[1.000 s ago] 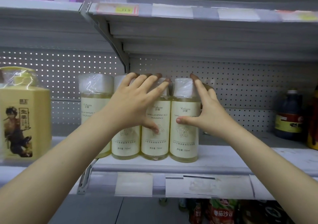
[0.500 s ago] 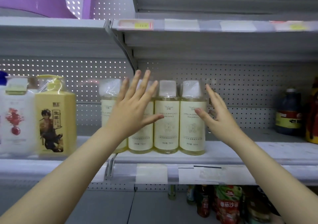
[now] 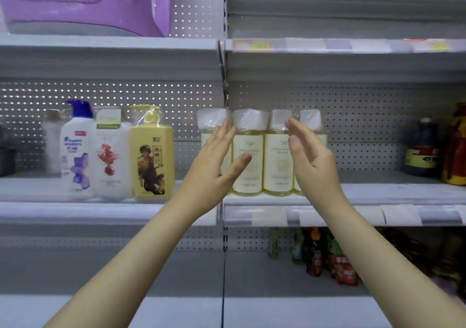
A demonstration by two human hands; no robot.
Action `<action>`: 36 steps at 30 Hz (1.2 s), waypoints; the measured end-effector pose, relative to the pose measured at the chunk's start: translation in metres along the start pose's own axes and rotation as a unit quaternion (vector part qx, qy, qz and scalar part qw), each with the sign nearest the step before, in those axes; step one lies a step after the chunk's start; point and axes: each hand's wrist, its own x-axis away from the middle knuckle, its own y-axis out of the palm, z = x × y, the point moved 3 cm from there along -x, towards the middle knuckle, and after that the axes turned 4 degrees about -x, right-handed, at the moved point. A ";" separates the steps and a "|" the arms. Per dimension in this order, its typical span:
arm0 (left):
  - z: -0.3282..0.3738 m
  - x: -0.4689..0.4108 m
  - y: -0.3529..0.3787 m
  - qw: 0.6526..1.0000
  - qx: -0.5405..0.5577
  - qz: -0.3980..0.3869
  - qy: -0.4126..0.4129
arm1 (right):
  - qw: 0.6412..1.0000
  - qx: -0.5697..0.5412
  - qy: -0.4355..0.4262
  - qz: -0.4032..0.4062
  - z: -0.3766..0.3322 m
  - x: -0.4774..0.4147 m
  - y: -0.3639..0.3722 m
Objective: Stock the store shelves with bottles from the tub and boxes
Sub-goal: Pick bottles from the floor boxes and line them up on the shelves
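Grey metal store shelving with a perforated back panel fills the view. Since a second ago the view has drawn back and shifted left, bringing more of the left bay into sight. A purple plastic item (image 3: 75, 2) sits on the top left shelf.

Two bare forearms reach up from below. A second ago the left hand (image 3: 214, 166) lay spread across the bottle fronts and the right hand (image 3: 312, 156) pressed the end bottle's side. Now both hands have come off, fingers straight and relaxed, palms turned partly toward each other, holding nothing. Whether any fingertip still brushes a bottle cannot be told.

Four pale yellow bottles (image 3: 248, 161) stand upright, side by side and touching, on the middle shelf (image 3: 378, 194). They sit at the left end of the right bay, just beside the upright divider. Their caps are wrapped in clear film. Their cream labels are too blurred to read here.

In the left bay stand a yellow pump bottle (image 3: 151, 158) with Chinese characters and a drawn figure, and a white bottle (image 3: 111, 161) with red flowers. Left of these is a newly visible white bottle with a blue pump (image 3: 75, 156), seemingly marked Head & Shoulders.

Far right stands a dark bottle (image 3: 421, 148) with a yellow and red label in Chinese. Blurred price tags (image 3: 267, 216) line the shelf edge.
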 end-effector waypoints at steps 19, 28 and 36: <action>0.026 0.213 0.010 0.882 0.377 0.054 -0.277 | 0.948 -0.203 0.233 -0.075 -0.022 0.205 0.047; 0.071 0.292 0.063 0.849 0.344 0.076 -0.394 | 0.913 -0.208 0.308 -0.169 0.002 0.285 0.006; 0.106 0.371 0.054 0.825 0.280 0.113 -0.478 | 0.863 -0.260 0.365 -0.232 -0.002 0.348 0.023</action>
